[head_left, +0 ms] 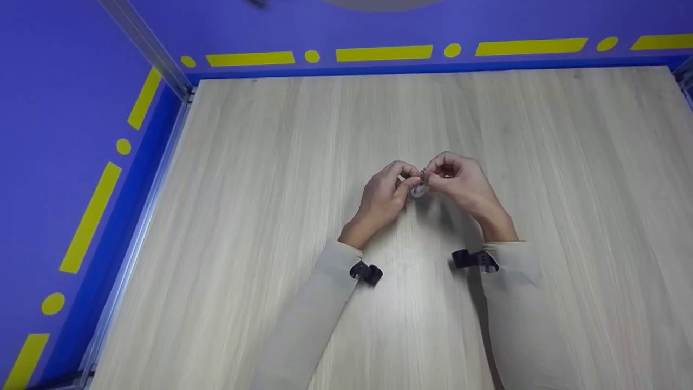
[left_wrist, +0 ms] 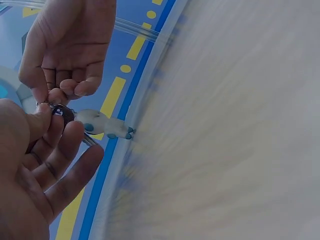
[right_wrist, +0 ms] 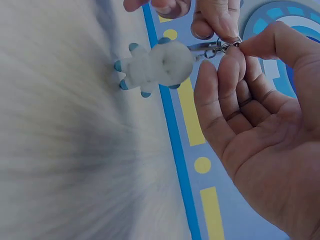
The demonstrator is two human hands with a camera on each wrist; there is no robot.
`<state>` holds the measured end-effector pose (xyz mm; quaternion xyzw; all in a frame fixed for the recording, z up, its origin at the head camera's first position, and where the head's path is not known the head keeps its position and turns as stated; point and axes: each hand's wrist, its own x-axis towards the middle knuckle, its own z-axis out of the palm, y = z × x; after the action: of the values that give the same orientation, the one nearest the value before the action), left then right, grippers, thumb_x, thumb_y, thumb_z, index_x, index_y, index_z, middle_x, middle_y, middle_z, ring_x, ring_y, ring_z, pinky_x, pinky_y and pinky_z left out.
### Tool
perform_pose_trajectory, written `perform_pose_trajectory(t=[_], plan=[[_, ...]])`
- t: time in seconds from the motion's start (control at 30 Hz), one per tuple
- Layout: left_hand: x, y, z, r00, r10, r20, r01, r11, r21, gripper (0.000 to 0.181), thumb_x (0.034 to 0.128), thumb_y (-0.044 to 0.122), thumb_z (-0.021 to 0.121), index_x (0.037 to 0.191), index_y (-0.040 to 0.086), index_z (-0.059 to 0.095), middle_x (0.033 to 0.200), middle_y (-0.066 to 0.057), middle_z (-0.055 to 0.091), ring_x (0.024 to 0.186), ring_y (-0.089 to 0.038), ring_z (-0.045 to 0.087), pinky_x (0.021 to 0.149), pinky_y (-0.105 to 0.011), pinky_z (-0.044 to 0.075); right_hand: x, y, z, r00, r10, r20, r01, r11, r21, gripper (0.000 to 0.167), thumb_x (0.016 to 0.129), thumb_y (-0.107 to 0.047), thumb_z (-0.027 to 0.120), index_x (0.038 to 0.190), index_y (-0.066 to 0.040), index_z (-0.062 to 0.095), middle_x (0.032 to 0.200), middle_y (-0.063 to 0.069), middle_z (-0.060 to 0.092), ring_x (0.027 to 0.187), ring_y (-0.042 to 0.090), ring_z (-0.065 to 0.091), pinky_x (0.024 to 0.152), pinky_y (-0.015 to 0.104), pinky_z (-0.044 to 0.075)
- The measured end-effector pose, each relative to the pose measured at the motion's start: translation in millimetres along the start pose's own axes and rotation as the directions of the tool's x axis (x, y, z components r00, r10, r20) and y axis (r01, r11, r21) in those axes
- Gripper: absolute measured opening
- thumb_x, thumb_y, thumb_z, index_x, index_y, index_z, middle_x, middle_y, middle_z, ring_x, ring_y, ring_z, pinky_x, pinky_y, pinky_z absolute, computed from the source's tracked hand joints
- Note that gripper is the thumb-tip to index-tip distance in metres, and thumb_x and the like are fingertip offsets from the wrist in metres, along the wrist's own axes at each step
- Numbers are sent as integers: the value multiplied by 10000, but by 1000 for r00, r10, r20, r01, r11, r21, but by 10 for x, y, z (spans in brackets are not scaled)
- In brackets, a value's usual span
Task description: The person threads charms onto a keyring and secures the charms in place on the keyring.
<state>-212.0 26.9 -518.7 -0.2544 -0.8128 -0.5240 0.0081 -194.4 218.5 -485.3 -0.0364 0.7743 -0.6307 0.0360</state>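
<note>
A keychain with a small white animal figure (right_wrist: 172,62), blue at its ears and paws, hangs above the table from a metal chain (right_wrist: 211,52). My left hand (head_left: 383,194) pinches the metal ring end of the keychain between thumb and forefinger, its other fingers spread loosely in the left wrist view. From the other side, my right hand (head_left: 466,183) pinches the same metal ring (right_wrist: 237,43) with thumb and forefinger. Beside the figure hangs a slim shiny metal piece (left_wrist: 90,140); its kind is unclear. The fingertips partly hide the ring.
A light wood-grain table (head_left: 260,216) lies under both hands. Blue walls with yellow bars (head_left: 384,52) stand at its back and left, with a metal frame post (head_left: 154,46) at the back left corner. Black straps (head_left: 367,272) sit on both sleeved wrists.
</note>
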Motion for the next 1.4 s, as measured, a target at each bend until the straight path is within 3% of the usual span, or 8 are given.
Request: perform_pose_trajectory(t=[0.27,0.47,0.6,0.73,0.87,1.03,1.27,1.4], plan=[[4,-3,-16,989,141,-39,-143,988,-58,122,1006,102,718,1054,-7,688,1022,-90,696,781,-150,648,686,-233,516,9,6,-26,997,78,18,-80,971,225,95,928,71,593,922,27,677,903,95,700,801,202,690,756,321,607],[-1,13,-4,992,120,-29,-120,993,6,145,1024,162,693,1058,22,675,1012,-65,682,798,-123,642,724,-239,507,7,-14,-16,997,81,17,-83,970,230,75,916,85,595,927,52,662,900,101,688,805,217,687,751,320,608],[-4,20,-4,996,93,-11,-91,993,80,147,1042,187,675,1076,45,662,1038,-54,691,849,-147,620,768,-262,480,0,-28,-15,999,51,9,-52,985,162,74,908,104,620,952,72,669,915,118,683,818,229,684,751,278,597],[-7,20,-4,999,49,13,-50,992,113,152,1055,200,661,1091,52,660,1058,-51,702,875,-145,620,790,-284,484,-20,-53,-20,1000,4,1,-4,1000,4,70,911,72,675,966,31,687,925,102,683,812,169,649,723,229,551],[-10,27,-3,999,1,36,-4,995,101,153,1074,205,637,1105,56,658,1061,-47,704,824,-112,640,786,-288,491,-29,-57,-12,998,-62,2,62,993,-103,59,922,65,706,961,25,685,900,44,676,802,152,621,705,212,504],[-13,39,1,999,-38,29,37,999,36,155,1080,214,634,1100,64,663,1013,-28,690,716,-49,626,718,-259,484,-17,-35,-4,995,-97,-3,96,986,-135,52,920,68,713,947,39,680,887,75,668,786,150,608,699,209,496],[-4,44,6,997,78,-28,-80,995,-54,153,1027,153,706,1084,15,673,1031,-74,697,730,-145,650,663,-232,512,-4,-11,-23,1000,26,-13,-25,994,103,76,933,52,620,985,93,656,925,117,689,817,223,688,765,294,602],[-5,36,10,991,128,-40,-128,992,-8,155,1012,159,712,1063,17,675,1020,-73,696,758,-166,662,693,-230,514,-1,-14,-19,999,41,-5,-40,985,167,87,927,65,601,981,110,653,906,121,698,798,214,697,765,310,607]])
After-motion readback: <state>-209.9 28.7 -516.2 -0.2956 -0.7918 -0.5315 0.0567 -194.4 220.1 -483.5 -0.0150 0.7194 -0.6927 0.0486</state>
